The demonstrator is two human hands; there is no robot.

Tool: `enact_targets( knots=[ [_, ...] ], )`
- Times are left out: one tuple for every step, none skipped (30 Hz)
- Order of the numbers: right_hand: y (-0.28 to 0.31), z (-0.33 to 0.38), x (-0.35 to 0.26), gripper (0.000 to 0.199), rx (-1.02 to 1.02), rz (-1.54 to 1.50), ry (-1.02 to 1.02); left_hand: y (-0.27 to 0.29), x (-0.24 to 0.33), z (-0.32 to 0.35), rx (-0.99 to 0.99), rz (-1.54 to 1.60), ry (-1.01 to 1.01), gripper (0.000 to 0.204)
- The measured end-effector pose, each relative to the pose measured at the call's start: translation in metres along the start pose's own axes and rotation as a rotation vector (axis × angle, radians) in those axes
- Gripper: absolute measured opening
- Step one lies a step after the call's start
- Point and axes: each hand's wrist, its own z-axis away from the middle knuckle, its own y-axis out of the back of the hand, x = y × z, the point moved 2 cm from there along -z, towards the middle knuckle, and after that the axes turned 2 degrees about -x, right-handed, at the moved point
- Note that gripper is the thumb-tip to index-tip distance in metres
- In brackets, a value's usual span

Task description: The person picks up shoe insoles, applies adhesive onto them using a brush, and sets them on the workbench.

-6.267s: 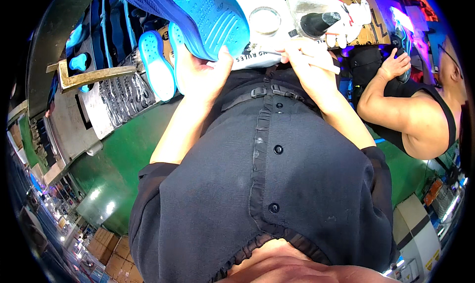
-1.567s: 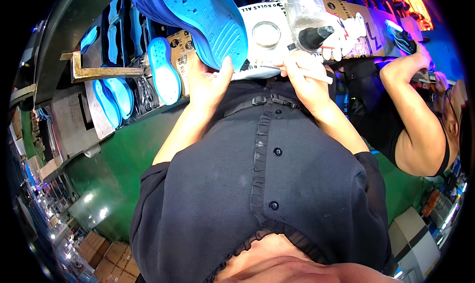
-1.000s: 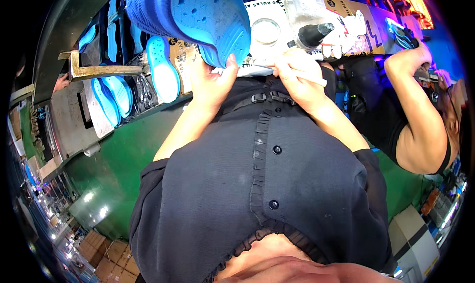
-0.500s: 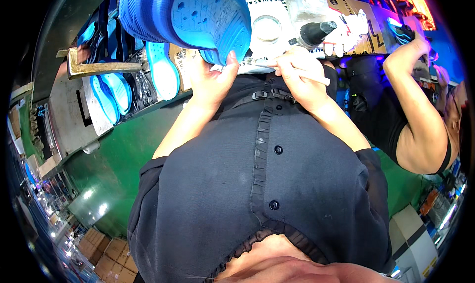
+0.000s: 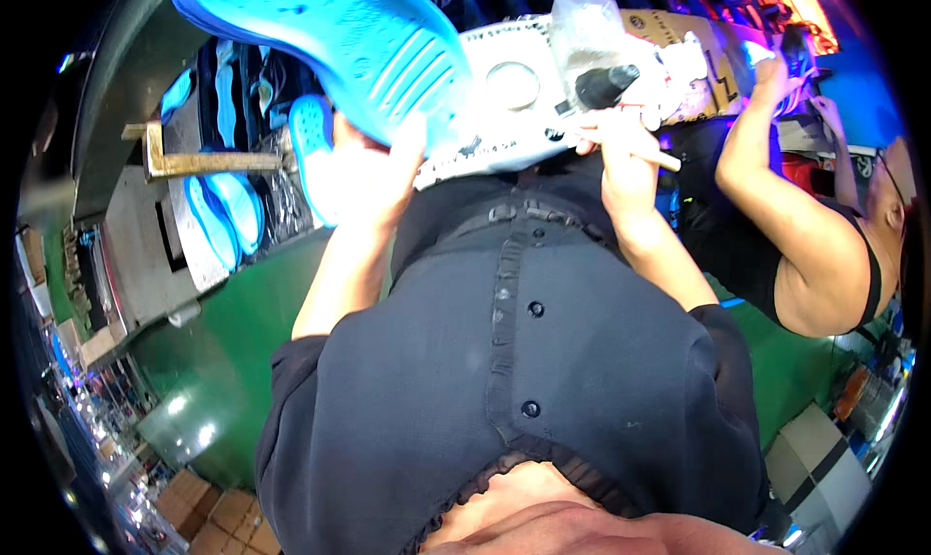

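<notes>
My left hand (image 5: 373, 172) is closed on the lower edge of a bright blue foam shoe (image 5: 388, 61), raised close to the view. Its face shows small holes and a row of ridges; glare washes out part of the fingers. In my right hand (image 5: 621, 153) is a slim brush with a pale handle (image 5: 661, 158); its tip is hard to make out. Beyond that hand stand a black cone-topped bottle (image 5: 606, 87) and a clear plastic container (image 5: 587, 31). A round shallow dish (image 5: 512, 87) lies on the white printed sheet between my hands.
More blue foam soles (image 5: 225, 211) lie at the left, beside a metal angle bar (image 5: 208, 163). Cardboard (image 5: 693, 36) covers the table at the back right, near crumpled white material (image 5: 679, 75). A co-worker's arm (image 5: 776, 187) reaches in at the right.
The blue shoe has turned and tilted so its ridged face shows more. My right hand has moved right, away from the shoe, with the brush. My left hand has shifted slightly left.
</notes>
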Motion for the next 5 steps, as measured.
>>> enact_targets(
  knots=[
    [0.005, 0.001, 0.009, 0.021, -0.001, -0.008, 0.054, 0.007, 0.006, -0.006, -0.058, 0.08, 0.023, 0.053],
    [0.008, 0.002, 0.01, 0.02, 0.007, 0.013, 0.047, 0.014, 0.013, -0.012, -0.12, 0.159, 0.044, 0.056],
    [0.011, 0.005, 0.01, 0.019, -0.004, -0.006, 0.035, 0.015, 0.03, -0.016, -0.219, 0.274, 0.132, 0.06],
    [0.015, 0.007, 0.013, 0.018, -0.008, -0.019, 0.026, 0.014, 0.037, -0.024, -0.308, 0.377, 0.126, 0.065],
    [0.025, 0.011, 0.031, 0.02, -0.062, 0.205, 0.077, 0.014, 0.046, -0.03, -0.389, 0.475, 0.123, 0.07]
  ],
)
